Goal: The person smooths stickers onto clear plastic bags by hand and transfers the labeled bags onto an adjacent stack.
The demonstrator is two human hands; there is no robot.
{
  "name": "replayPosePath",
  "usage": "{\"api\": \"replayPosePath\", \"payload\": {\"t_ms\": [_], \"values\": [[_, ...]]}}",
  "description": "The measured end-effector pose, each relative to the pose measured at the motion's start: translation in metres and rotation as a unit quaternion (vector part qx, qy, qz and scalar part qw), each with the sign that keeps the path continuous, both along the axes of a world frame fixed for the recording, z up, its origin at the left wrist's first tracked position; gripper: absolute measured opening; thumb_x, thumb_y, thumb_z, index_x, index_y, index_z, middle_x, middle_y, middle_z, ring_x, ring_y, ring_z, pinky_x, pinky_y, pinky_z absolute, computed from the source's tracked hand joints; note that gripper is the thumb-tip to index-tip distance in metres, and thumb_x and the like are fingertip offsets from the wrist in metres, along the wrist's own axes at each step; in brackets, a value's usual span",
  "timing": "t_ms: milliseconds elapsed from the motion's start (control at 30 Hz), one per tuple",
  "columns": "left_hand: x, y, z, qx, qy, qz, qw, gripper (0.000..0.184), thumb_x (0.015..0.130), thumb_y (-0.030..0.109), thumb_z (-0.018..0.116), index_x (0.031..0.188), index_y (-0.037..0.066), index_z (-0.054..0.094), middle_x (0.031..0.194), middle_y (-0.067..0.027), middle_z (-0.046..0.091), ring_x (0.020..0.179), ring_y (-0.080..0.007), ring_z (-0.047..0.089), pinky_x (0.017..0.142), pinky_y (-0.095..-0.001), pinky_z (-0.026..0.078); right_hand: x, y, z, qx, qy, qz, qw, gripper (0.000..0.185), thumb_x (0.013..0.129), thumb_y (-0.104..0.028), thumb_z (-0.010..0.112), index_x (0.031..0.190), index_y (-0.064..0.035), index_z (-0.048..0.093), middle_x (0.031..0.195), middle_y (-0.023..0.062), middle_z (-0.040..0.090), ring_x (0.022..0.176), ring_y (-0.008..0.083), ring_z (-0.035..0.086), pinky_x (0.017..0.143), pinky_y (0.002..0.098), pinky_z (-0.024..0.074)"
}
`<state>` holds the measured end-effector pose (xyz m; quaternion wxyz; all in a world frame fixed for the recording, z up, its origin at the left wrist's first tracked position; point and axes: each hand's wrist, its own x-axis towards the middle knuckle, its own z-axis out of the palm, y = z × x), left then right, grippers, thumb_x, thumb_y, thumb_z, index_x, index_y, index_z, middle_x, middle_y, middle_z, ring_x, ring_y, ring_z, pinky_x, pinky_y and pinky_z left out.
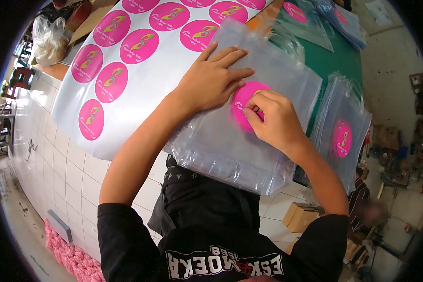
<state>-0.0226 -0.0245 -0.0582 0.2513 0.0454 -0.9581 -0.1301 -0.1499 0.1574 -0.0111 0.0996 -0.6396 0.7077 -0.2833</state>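
A clear plastic bag [211, 145] with loop handles lies at the table's edge before me, apparently on top of others. On its upper middle is a round pink sticker [239, 101] with a green and yellow leaf design. My left hand [214, 77] is spread out on the bag, fingers apart, its fingertips up and left of the sticker. Curled over the sticker's right half is my right hand [275, 117], thumb and fingers pinched together at it. That hand hides part of the print. The sticker's lower edge looks blurred.
A white sheet of pink round stickers [141, 84] spreads to the left. More stickered bags [340, 127] lie at the right, others [305, 23] at the back on the green surface [331, 61]. A cardboard box [300, 217] stands on the tiled floor; another person [362, 197] is at right.
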Motion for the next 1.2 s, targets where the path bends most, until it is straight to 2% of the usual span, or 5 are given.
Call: {"api": "replayPosePath", "payload": {"t_ms": [433,567,733,1033,1200], "values": [[0.000,0.000,-0.005,0.011,0.010,0.006,1.000,0.035,0.103,0.032,0.063,0.134,0.020,0.073,0.155,-0.0103,0.056,0.148,-0.0286,0.047,0.126,-0.0549,0.031,0.016,0.008,-0.004,-0.009,0.191,0.060,0.980,0.010,0.081,-0.005,0.076,0.084,-0.0055,0.066,0.082,0.0097,0.062,0.079,0.0306,0.065,0.069,0.0436,0.0566],[0.000,0.000,-0.007,0.013,0.016,0.009,1.000,0.035,0.102,0.033,0.064,0.134,0.020,0.073,0.155,-0.0091,0.056,0.148,-0.0276,0.047,0.126,-0.0543,0.031,0.016,0.011,0.002,0.003,0.205,0.072,0.976,0.010,0.082,-0.006,0.077,0.083,-0.0066,0.066,0.081,0.0085,0.062,0.079,0.0297,0.066,0.066,0.0433,0.0559],[0.000,0.001,-0.007,0.015,0.021,0.015,1.000,0.035,0.102,0.033,0.064,0.133,0.020,0.073,0.155,-0.0088,0.057,0.148,-0.0273,0.047,0.126,-0.0540,0.032,0.008,0.010,0.004,0.019,0.033,0.004,0.999,0.012,0.082,-0.009,0.080,0.083,-0.0088,0.068,0.082,0.0076,0.063,0.076,0.0304,0.068,0.066,0.0437,0.0561],[-0.001,0.000,-0.009,0.005,0.017,0.013,1.000,0.035,0.103,0.034,0.063,0.134,0.021,0.073,0.155,-0.0081,0.057,0.148,-0.0271,0.047,0.125,-0.0545,0.031,0.026,0.007,0.001,0.028,0.213,0.020,0.976,0.010,0.083,-0.009,0.077,0.083,-0.0061,0.067,0.080,0.0104,0.063,0.073,0.0318,0.069,0.065,0.0447,0.0568],[-0.002,0.000,-0.009,0.001,0.022,0.015,1.000,0.035,0.103,0.035,0.063,0.134,0.022,0.073,0.156,-0.0079,0.056,0.148,-0.0268,0.047,0.126,-0.0544,0.031,0.019,0.007,0.006,0.021,0.180,0.050,0.982,0.010,0.082,-0.008,0.075,0.081,-0.0078,0.065,0.079,0.0104,0.061,0.072,0.0320,0.069,0.062,0.0430,0.0563]]}}
